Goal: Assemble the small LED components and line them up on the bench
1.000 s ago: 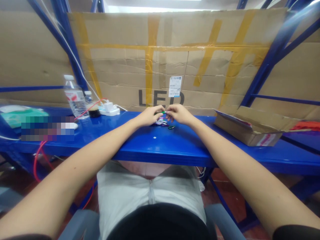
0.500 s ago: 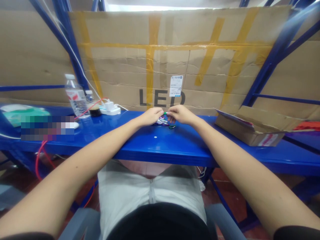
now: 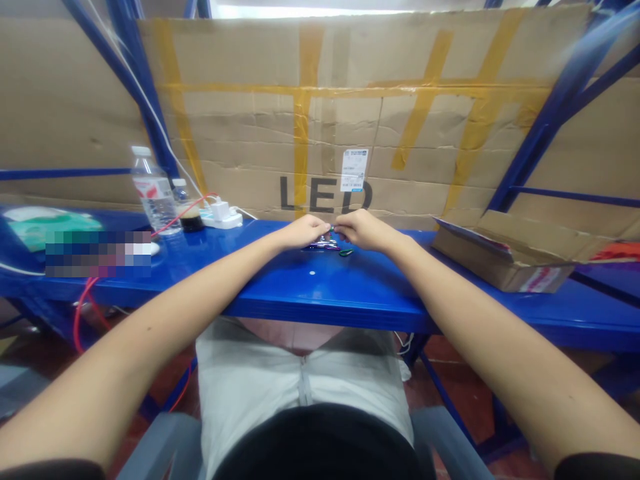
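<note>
My left hand [image 3: 307,231] and my right hand [image 3: 364,229] meet above the far middle of the blue table, fingertips pinched close together. Between them shows a small greenish piece [image 3: 332,229], mostly hidden by the fingers; its kind is too small to make out. Just below the fingertips lies a little pile of shiny purple and silver metal pieces [image 3: 324,245]. A dark green loop [image 3: 346,253], shaped like a small carabiner, rests on the table right of the pile, beneath my right hand.
On the blue table [image 3: 320,290] stand a water bottle [image 3: 154,193], a smaller bottle of dark liquid [image 3: 190,217] and a white power strip [image 3: 225,218] at left. An open cardboard box [image 3: 505,257] sits at right. Behind rises a large taped cardboard panel [image 3: 250,140].
Both hands stay together over the pile with small finger movements. The green piece between them shows less than before. The view has shifted slightly.
</note>
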Available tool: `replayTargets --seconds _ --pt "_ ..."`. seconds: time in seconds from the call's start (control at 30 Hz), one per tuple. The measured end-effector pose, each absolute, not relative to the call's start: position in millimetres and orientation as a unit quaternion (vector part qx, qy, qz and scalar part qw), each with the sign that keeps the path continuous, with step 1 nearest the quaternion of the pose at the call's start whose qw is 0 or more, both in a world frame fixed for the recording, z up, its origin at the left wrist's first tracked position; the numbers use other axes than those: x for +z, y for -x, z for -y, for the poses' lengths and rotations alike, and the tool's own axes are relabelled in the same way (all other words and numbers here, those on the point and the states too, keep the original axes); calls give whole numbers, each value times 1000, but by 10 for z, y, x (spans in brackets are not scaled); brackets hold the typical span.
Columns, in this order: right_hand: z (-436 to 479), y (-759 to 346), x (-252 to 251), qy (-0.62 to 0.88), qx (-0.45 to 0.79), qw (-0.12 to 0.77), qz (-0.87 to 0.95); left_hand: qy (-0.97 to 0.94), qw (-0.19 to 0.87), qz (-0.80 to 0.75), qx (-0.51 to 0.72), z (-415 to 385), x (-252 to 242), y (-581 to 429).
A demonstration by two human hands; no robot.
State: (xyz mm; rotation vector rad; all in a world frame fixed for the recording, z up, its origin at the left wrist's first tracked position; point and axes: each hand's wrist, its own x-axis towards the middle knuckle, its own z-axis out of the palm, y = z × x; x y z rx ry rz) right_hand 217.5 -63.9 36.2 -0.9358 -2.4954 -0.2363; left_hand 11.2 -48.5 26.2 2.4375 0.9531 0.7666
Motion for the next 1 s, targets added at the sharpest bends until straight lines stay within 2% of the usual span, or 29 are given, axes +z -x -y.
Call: replayTargets --seconds 0.17,0.5,0.7,1.0 --pt "645 -2170 344 334 -40 260 905 -898 143 -303 285 475 231 -123" --pt "590 -2194 308 366 176 302 862 -902 -65 -263 336 520 130 -163" --pt "608 -2214 351 369 168 322 856 -892 -19 -301 336 518 142 -208" --pt "636 -2224 346 367 288 320 825 -894 11 -262 364 555 168 -181"
